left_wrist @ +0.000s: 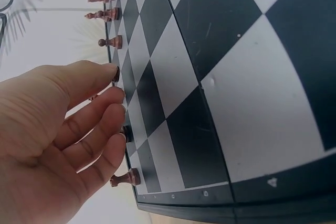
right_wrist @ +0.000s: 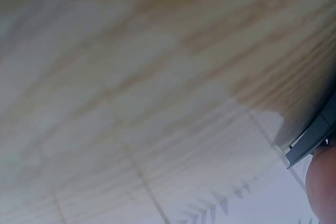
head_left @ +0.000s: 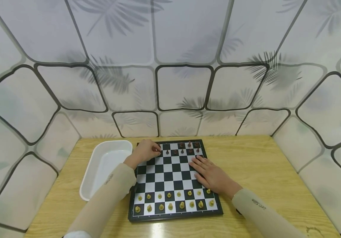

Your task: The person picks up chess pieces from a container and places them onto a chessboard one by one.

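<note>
A black-and-white chessboard (head_left: 168, 177) lies on the table. My left hand (head_left: 146, 151) reaches over its far left corner, with thumb and forefinger pinching a small dark chess piece (left_wrist: 116, 74) mostly hidden by the fingertips. Beside it stands a dark red pawn (left_wrist: 110, 42), and another dark red piece (left_wrist: 126, 177) stands near the little finger. My right hand (head_left: 210, 172) rests flat across the board's right edge with straight fingers. In the right wrist view, only a bit of the hand (right_wrist: 323, 184) and the board's dark edge (right_wrist: 315, 137) show.
Two rows of yellow chess pieces (head_left: 170, 206) stand along the near side. Several dark red pieces (head_left: 189, 144) occupy the far rows. A white plastic tray (head_left: 106, 158) sits left of the board on the wooden table (head_left: 247, 155), and patterned panels (head_left: 185, 89) surround the table.
</note>
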`<state>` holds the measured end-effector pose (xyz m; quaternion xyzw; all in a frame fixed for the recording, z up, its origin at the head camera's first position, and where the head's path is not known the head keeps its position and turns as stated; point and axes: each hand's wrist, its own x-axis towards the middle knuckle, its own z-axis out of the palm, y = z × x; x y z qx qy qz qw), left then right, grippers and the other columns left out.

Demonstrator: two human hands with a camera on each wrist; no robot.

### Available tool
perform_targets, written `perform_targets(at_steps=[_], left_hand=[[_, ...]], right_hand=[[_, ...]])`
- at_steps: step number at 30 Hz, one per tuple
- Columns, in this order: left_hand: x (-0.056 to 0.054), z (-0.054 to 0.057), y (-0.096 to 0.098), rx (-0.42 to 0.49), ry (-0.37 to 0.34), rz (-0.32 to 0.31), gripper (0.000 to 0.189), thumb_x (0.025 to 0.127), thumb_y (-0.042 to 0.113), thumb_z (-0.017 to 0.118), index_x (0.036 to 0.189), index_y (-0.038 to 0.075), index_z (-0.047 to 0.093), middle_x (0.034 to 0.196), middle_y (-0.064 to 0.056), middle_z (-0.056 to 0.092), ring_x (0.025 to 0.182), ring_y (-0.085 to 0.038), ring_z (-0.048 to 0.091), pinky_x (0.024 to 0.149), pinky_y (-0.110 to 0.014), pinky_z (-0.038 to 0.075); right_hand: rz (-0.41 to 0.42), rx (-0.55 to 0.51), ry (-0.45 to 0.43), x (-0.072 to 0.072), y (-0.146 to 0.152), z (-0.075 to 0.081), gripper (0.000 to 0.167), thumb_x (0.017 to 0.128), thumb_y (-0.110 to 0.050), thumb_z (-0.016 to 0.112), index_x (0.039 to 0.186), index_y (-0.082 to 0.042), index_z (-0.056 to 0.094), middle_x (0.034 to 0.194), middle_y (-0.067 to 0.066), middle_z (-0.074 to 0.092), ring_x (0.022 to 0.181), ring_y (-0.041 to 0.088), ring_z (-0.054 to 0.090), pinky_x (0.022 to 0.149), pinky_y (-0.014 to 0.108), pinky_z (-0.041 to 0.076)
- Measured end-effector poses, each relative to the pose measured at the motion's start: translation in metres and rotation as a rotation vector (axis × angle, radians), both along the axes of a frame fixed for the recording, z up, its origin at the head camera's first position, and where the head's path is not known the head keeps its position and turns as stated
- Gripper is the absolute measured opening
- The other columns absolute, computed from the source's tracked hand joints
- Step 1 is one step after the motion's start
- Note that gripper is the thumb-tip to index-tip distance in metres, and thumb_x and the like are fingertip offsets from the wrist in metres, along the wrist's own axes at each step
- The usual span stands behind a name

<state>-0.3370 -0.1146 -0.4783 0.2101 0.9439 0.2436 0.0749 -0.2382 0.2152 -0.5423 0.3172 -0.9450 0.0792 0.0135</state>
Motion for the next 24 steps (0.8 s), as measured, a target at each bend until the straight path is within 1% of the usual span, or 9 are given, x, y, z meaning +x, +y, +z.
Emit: perform_targets(at_steps=[5,13,19,22,24], left_hand=[[-0.0007,-0.0022,0.0002,0.000,0.006,0.002,0.016,0.094,0.017,0.078,0.109,0.010,0.083,0.100,-0.006,0.079,0.084,-0.015,0.067,0.076,-0.032,0.056],[-0.0014,-0.0036,-0.0001,-0.017,-0.007,0.019,0.017,0.095,0.017,0.078,0.110,0.010,0.082,0.106,-0.008,0.078,0.085,-0.016,0.066,0.077,-0.033,0.057],[-0.0013,-0.0036,0.0007,-0.020,-0.003,0.018,0.016,0.095,0.017,0.078,0.109,0.009,0.083,0.104,-0.008,0.078,0.087,-0.016,0.067,0.079,-0.035,0.057],[-0.0021,-0.0039,0.0010,-0.012,-0.006,0.016,0.016,0.095,0.017,0.079,0.108,0.009,0.083,0.106,-0.009,0.078,0.088,-0.017,0.067,0.081,-0.035,0.057],[-0.0027,-0.0046,0.0008,-0.007,-0.006,0.011,0.016,0.095,0.017,0.079,0.108,0.009,0.083,0.105,-0.008,0.078,0.087,-0.017,0.067,0.080,-0.035,0.057]], right_hand=[[0.000,0.004,0.000,0.0003,0.0001,0.0008,0.060,0.112,-0.045,0.042,0.165,-0.018,0.037,0.171,0.007,0.037,0.160,0.031,0.030,0.129,0.051,0.029],[0.006,0.005,0.018,-0.0003,0.0010,-0.0008,0.060,0.112,-0.045,0.043,0.165,-0.018,0.037,0.171,0.007,0.038,0.160,0.031,0.031,0.128,0.051,0.030],[0.005,-0.001,0.010,-0.0001,0.0004,0.0011,0.059,0.112,-0.044,0.044,0.165,-0.018,0.038,0.170,0.007,0.038,0.160,0.032,0.032,0.128,0.051,0.030],[0.001,0.010,0.009,-0.0009,0.0006,0.0002,0.060,0.112,-0.045,0.042,0.165,-0.019,0.036,0.171,0.006,0.037,0.160,0.031,0.031,0.128,0.050,0.029],[0.000,0.013,0.008,-0.0014,0.0008,-0.0002,0.060,0.112,-0.046,0.042,0.165,-0.018,0.036,0.171,0.006,0.037,0.160,0.031,0.030,0.129,0.051,0.029]])
